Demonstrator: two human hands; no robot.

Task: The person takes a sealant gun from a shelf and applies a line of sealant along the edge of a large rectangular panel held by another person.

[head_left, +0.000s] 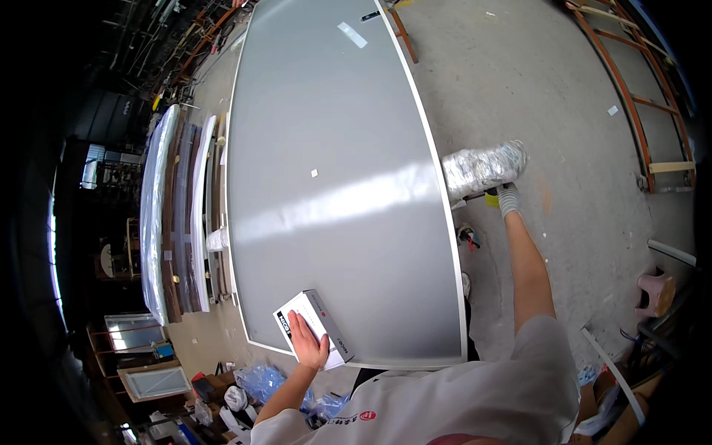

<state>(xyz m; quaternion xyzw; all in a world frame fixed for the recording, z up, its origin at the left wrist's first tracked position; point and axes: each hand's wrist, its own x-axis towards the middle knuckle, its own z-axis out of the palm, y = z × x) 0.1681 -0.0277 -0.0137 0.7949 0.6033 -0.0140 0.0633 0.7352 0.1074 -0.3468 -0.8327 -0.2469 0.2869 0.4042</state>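
A large grey panel (334,133) with a white frame lies flat in front of me. On its near edge rests a white and grey cardboard box (330,326). My left hand (306,341) lies on the box's pale face, its fingers stretched out. Off the panel's right edge, my right hand (507,199), in a striped glove, is closed beside a yellow-green object (492,197). What it grips is mostly hidden. Just beyond it, a support wrapped in clear plastic film (486,167) sticks out from under the panel. A small white square (314,173) sits mid-panel.
Long wrapped panels (170,215) stand stacked on the left. Blue plastic film (263,382) and clutter lie at the lower left. An orange-brown metal frame (630,96) stands at the right, with a pinkish stool (656,293) nearer. Under the panel's right edge is a dark tool with red parts (469,237).
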